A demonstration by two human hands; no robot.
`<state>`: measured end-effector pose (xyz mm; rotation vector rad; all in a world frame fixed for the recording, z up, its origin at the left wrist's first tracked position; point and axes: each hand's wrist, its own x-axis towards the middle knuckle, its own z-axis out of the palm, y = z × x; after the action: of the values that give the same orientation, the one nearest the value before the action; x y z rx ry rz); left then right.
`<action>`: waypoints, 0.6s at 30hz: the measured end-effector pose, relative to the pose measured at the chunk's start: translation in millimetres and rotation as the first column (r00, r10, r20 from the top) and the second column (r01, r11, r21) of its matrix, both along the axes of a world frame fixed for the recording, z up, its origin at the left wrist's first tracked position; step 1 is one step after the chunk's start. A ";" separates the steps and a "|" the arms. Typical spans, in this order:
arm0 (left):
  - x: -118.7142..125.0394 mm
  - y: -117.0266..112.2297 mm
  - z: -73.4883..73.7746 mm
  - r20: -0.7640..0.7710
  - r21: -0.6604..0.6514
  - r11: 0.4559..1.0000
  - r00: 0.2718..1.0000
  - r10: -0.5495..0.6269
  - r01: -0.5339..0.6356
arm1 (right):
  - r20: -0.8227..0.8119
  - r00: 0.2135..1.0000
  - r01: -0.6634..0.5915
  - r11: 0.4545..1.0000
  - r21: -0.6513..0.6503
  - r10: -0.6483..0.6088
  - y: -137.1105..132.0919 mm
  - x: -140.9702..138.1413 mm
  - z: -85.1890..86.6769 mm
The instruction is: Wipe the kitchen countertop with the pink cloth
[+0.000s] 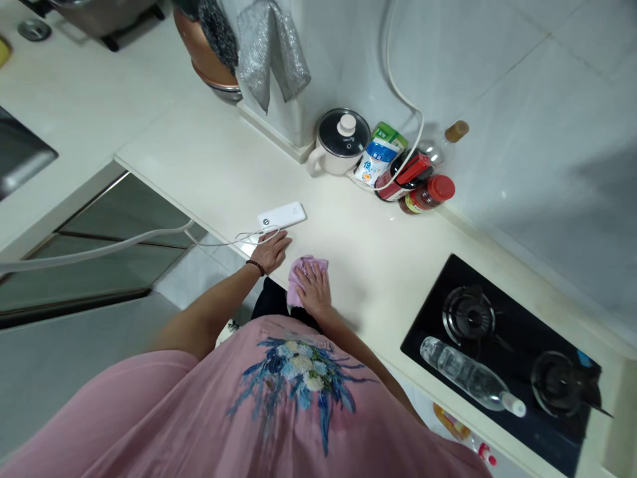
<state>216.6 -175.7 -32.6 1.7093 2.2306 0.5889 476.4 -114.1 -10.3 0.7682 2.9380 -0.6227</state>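
Pink cloth is lying beneath right hand, grip spread flat, probably wiping tabletop, next needing steady pressure; left hand is resting, loosely spread.

So the table is a pale, slightly glossy slab running diagonally along the tiled wall. Near its front edge there's a crumpled pink cloth, and just beyond that a white device lying flat. Back by the wall it gets crowded: a lidded pot, a blue-and-white packet, a red-capped jar, all bunched up. Oh, and a black hob takes up the right end
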 end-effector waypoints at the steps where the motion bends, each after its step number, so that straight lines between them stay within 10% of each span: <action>1: -0.7 -0.1 -0.9 -0.001 0.003 1.000 1.000 -0.004 0.004 | -0.001 1.000 0.005 1.000 0.011 -0.005 2.5 18.5 -1.1; 6: -1.8 0.1 -2.7 -0.003 0.001 1.000 1.000 -0.001 0.001 | 0.066 0.937 0.332 0.935 0.128 -0.342 20.3 154.5 -10.1; 10: -0.2 0.2 -2.1 0.014 -0.007 1.000 1.000 0.022 -0.022 | 0.015 0.740 0.659 0.729 0.186 -0.673 35.3 238.8 -11.2; 18: -2.6 -0.4 -3.0 0.031 0.001 1.000 0.999 0.013 -0.013 | -0.187 0.501 0.861 0.508 0.007 -0.845 22.7 256.8 5.2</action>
<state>214.0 -176.1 -35.6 1.6762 2.2218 0.6163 733.2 -91.4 -5.1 2.3547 2.5036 -0.5542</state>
